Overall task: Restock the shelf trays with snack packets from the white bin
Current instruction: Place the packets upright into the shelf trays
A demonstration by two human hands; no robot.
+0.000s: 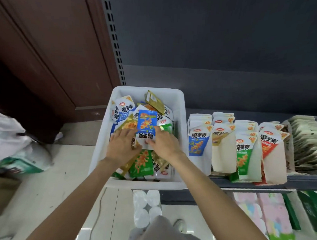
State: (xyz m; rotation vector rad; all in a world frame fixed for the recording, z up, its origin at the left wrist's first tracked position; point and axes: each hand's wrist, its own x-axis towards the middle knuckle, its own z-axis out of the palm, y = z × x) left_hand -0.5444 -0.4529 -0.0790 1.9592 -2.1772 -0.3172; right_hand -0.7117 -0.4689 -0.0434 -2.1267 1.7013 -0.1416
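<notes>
The white bin sits at the left end of the shelf, full of loose snack packets in blue, green, gold and white. Both hands are inside it. My right hand holds a blue-and-white packet upright by its lower edge, thumb across the front. My left hand lies beside it with fingers spread, touching that packet's left edge and a gold packet. To the right, shelf trays hold upright rows: blue packets, gold packets, green packets and red packets.
A further tray of pale packets stands at the far right. The shelf's front edge runs below the trays, with pink and green goods on the lower level. Bottles stand under the bin. Bags lie on the floor at left.
</notes>
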